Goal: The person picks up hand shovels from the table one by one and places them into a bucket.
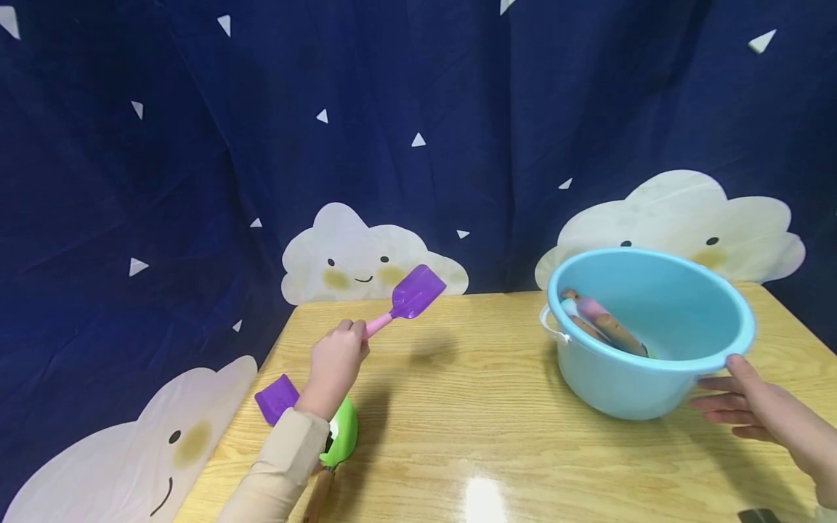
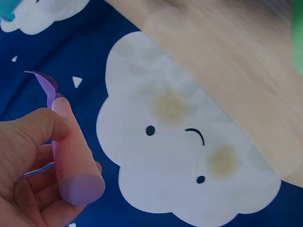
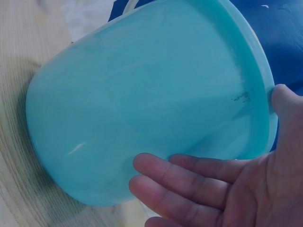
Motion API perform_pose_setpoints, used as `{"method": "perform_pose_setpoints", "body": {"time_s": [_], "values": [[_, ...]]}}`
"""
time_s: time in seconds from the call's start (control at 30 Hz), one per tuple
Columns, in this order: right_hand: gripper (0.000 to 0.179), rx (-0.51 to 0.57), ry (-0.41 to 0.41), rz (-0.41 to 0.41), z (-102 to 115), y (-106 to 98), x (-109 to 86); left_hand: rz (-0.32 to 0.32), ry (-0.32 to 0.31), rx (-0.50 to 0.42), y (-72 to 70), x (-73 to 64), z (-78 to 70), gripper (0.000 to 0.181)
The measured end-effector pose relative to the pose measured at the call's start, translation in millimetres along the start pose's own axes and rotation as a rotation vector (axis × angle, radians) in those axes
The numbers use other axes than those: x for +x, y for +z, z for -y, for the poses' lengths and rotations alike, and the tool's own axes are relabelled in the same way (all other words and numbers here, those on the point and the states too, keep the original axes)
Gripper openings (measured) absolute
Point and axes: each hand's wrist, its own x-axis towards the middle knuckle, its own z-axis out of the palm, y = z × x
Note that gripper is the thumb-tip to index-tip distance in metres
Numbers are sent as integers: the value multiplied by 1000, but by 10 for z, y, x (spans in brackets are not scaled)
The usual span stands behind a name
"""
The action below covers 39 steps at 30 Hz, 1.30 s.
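Observation:
My left hand (image 1: 336,367) grips a toy shovel (image 1: 418,292) by its pink handle, and the purple blade points up and right above the wooden table. In the left wrist view, fingers and thumb wrap the shovel's handle (image 2: 73,146), whose rounded end faces the camera. On the right stands a light blue bucket (image 1: 624,388) with a white side handle; tools with pink and brown handles (image 1: 608,323) lean inside it. My right hand (image 1: 771,414) touches the bucket's rim with the thumb, its other fingers extended beside the outer wall, as the right wrist view also shows.
Under my left forearm lie another purple blade (image 1: 277,398) and a bright green tool (image 1: 345,436), with a brown handle (image 1: 317,497) nearby. A dark object (image 1: 758,516) sits at the front right edge. Behind the table (image 1: 484,407) hangs a dark blue cloth (image 1: 392,174) with clouds.

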Motion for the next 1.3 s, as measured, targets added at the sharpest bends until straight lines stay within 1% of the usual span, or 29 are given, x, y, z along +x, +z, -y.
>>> {"method": "perform_pose_setpoints", "body": {"time_s": [0.13,0.2,0.27,0.33,0.37,0.43,0.5,0.57,0.6,0.73,0.87,1.07,1.3], "values": [[92,4,-5,8,-20,-12,16,-23,29,11,-22,73,-72,18],[90,10,-13,18,-85,-37,55,-28,39,10,-38,106,-115,18],[89,18,-24,25,-174,-65,114,-28,49,11,-42,136,-151,18],[88,24,-14,14,-306,-88,197,-30,61,12,-45,160,-184,18],[88,27,-20,21,-361,-103,234,-32,66,13,-48,173,-201,17],[89,27,-8,4,-467,-112,307,-36,74,18,-50,195,-227,17],[89,27,13,-12,-519,-116,341,-42,81,20,-51,217,-251,16],[90,29,-3,9,-471,-119,317,-42,86,24,-52,239,-272,16],[90,28,1,4,-436,-111,296,-41,87,24,-51,250,-282,16],[90,15,-26,23,-192,-77,135,-42,104,27,-58,296,-333,15],[91,12,-27,2,-56,-26,23,-62,126,25,-70,347,-390,16],[91,17,-30,-3,-48,-16,2,-89,148,16,-90,437,-481,15],[91,12,-29,-3,-48,-15,-2,-112,174,36,-77,525,-608,17]]}}
